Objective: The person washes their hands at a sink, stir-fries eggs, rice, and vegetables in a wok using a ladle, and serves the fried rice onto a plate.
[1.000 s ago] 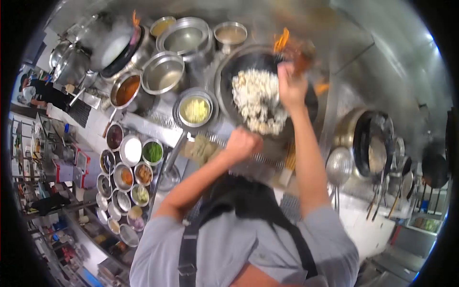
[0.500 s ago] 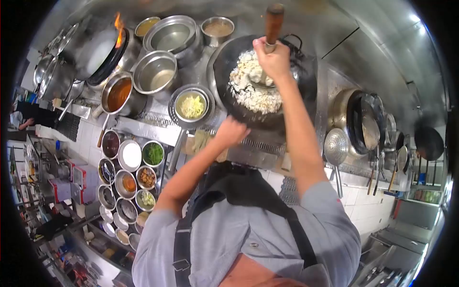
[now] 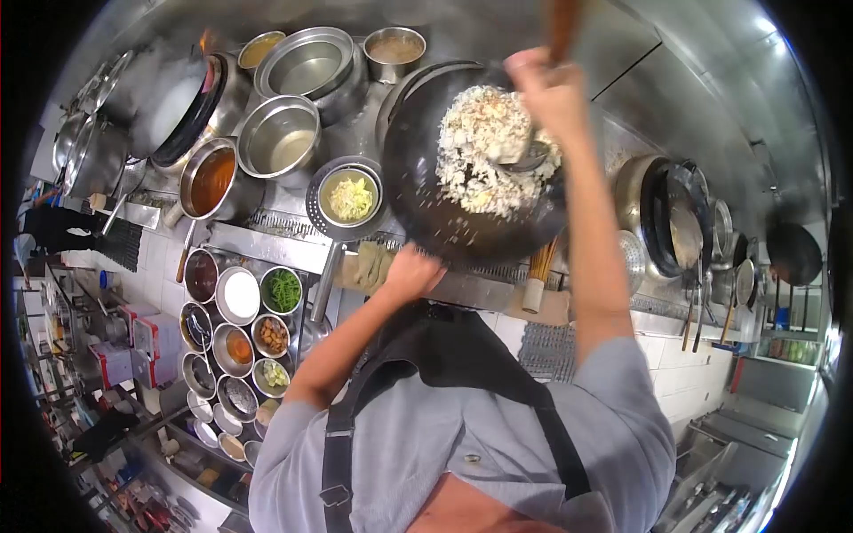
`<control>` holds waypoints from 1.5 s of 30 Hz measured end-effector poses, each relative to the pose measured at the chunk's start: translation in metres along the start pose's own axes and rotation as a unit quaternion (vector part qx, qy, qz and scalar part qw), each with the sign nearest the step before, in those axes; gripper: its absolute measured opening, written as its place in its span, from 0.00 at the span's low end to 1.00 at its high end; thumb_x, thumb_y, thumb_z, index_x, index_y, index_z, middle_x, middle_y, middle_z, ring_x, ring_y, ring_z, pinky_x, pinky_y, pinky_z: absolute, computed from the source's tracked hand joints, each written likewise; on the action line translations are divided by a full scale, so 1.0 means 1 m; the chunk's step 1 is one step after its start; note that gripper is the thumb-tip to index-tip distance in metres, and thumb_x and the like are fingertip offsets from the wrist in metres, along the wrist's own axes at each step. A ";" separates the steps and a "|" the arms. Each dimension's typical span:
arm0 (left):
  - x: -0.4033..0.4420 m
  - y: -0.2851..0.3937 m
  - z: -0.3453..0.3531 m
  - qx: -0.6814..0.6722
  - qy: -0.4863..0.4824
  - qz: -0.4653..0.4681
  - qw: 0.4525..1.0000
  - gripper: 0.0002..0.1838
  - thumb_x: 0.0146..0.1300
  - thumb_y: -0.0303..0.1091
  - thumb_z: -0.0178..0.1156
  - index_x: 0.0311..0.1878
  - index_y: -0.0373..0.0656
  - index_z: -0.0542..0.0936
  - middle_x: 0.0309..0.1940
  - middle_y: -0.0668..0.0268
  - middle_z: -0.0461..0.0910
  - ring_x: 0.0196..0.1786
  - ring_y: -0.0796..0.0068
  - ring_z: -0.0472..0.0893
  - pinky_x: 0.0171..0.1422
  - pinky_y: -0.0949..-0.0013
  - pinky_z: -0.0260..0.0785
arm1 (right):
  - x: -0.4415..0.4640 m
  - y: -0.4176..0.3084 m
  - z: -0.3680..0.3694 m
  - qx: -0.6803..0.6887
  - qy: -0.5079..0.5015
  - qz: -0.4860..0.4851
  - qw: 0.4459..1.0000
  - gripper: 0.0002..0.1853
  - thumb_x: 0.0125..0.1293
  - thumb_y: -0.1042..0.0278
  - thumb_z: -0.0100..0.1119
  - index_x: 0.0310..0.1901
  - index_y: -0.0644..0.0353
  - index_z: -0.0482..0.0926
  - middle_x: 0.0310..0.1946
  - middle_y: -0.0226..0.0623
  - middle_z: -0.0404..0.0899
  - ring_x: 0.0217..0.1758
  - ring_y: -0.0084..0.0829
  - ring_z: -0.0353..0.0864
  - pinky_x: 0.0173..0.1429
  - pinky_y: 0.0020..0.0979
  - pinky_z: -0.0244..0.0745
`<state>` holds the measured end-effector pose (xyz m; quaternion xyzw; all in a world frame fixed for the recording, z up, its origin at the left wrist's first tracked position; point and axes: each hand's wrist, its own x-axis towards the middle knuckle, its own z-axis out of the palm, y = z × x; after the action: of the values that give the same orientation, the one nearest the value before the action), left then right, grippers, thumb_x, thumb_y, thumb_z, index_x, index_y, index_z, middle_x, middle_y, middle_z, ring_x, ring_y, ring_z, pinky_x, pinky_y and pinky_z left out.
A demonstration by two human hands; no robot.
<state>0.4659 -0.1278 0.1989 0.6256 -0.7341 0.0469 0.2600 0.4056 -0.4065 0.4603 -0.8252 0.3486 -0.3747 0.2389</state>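
Observation:
My right hand [image 3: 553, 99] is closed round the wooden handle [image 3: 562, 31] of a ladle, which rises blurred past the top of the view. The ladle's metal bowl [image 3: 531, 158] rests among white fried rice with yellowish bits [image 3: 480, 147]. The rice lies in a large black wok [image 3: 418, 178], tilted over the stove, with some grains loose near its front side. At the wok's near rim, my left hand [image 3: 414, 272] is closed and grips it; the fingers are partly hidden. A folded cloth [image 3: 371, 266] lies just left of this hand.
A bowl of chopped yellow-green food [image 3: 348, 201] sits on a strainer left of the wok. Steel pots [image 3: 280, 138] and an orange-brown liquid pot [image 3: 211, 182] stand farther left, near a steaming wok [image 3: 169, 111]. Seasoning bowls [image 3: 238, 295] fill the lower left. Another wok [image 3: 635, 204] stands right.
The wok has tipped and shifted toward me, and the rice has spread inside it. My right hand and the ladle have moved right and up. My left hand has shifted slightly left and down.

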 end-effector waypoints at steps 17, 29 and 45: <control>0.023 0.041 -0.066 -0.081 -0.029 -0.066 0.994 0.14 0.53 0.45 0.69 0.22 0.47 0.80 0.21 0.61 0.81 0.29 0.59 0.83 0.38 0.57 0.74 | -0.007 -0.052 -0.016 0.217 0.042 -0.062 0.973 0.13 0.71 0.61 0.63 0.37 0.64 0.84 0.18 0.27 0.77 0.20 0.16 0.73 0.27 0.23 0.68; 0.012 0.040 -0.044 -0.056 -0.084 -0.093 0.991 0.12 0.55 0.42 0.68 0.23 0.45 0.81 0.22 0.61 0.82 0.27 0.61 0.82 0.41 0.57 0.74 | 0.007 -0.018 -0.033 0.144 0.029 0.026 0.989 0.24 0.67 0.46 0.65 0.33 0.66 0.82 0.23 0.40 0.83 0.29 0.34 0.84 0.38 0.35 0.77; 0.057 0.022 -0.070 -0.082 -0.048 -0.082 0.992 0.16 0.61 0.48 0.63 0.26 0.47 0.83 0.19 0.63 0.80 0.27 0.58 0.82 0.46 0.55 0.74 | -0.040 -0.027 -0.055 0.304 0.166 -0.015 0.938 0.11 0.70 0.64 0.63 0.39 0.65 0.83 0.20 0.30 0.80 0.19 0.19 0.76 0.25 0.22 0.71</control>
<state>0.4634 -0.1463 0.2896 0.6618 -0.6931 -0.0650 0.2783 0.3538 -0.3658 0.4935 -0.6442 0.2406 -0.5979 0.4119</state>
